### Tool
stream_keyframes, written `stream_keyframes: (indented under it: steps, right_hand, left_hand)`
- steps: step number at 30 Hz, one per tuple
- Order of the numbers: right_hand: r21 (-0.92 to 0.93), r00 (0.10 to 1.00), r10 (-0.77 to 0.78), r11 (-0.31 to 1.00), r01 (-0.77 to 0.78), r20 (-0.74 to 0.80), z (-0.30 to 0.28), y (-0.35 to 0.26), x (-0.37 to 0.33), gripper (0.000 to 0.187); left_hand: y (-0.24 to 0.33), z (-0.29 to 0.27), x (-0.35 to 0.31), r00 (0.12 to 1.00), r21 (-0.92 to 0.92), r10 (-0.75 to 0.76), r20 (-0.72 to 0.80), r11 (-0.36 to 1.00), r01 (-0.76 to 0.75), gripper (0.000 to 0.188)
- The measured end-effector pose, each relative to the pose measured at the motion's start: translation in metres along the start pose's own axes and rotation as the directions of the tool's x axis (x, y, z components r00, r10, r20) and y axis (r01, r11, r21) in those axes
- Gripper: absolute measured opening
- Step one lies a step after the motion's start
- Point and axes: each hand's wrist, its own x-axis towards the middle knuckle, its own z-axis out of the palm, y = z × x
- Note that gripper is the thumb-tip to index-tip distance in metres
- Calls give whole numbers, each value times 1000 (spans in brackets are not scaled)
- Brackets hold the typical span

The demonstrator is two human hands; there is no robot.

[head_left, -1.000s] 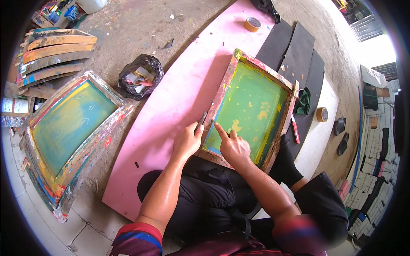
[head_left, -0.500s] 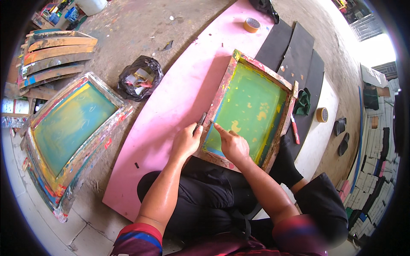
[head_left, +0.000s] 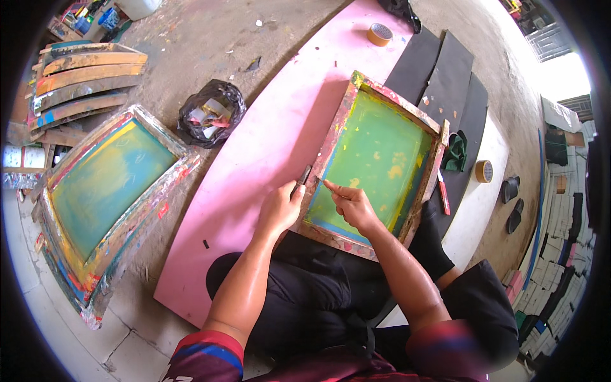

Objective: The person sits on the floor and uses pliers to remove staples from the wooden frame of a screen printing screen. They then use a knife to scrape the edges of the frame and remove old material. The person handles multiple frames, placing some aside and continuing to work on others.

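Note:
A wooden-framed printing screen with green mesh and yellowish patches lies tilted before me, its near end by my lap. My left hand is closed at the frame's left rail, around a slim dark metal tool whose end sticks up past the thumb. The tool's exact kind is hidden by the fingers. My right hand hovers over the mesh, fingers curled and the index finger reaching to the rail's inner edge. Something tiny seems to sit at its fingertip, too small to name.
A pink board lies under the screen. On the left are a black bag of scraps, another screen and stacked wooden frames. Toward the right lie black sheets, a red-handled cutter, tape rolls and slippers.
My right hand has shifted slightly, its fingers curling in more near the left rail. My left hand keeps its hold on the dark tool. The whole view has shifted a little.

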Motion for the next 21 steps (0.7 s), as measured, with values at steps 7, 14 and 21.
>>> stream_keyframes:
  steps: [7, 14, 21]
  right_hand:
    - [-295, 908, -400, 889, 351, -127, 7, 17, 2, 43]
    - [-41, 996, 53, 998, -50, 76, -8, -24, -17, 47]
    - [-579, 885, -419, 780, 237, -201, 8, -18, -25, 45]
  left_hand:
    - [3, -4, 1, 999, 13, -39, 36, 999, 39, 41]
    - [-4, 4, 0, 1000, 38, 1, -24, 999, 0, 43]
    - [-6, 10, 0, 990, 45, 76, -117, 996, -71, 45]
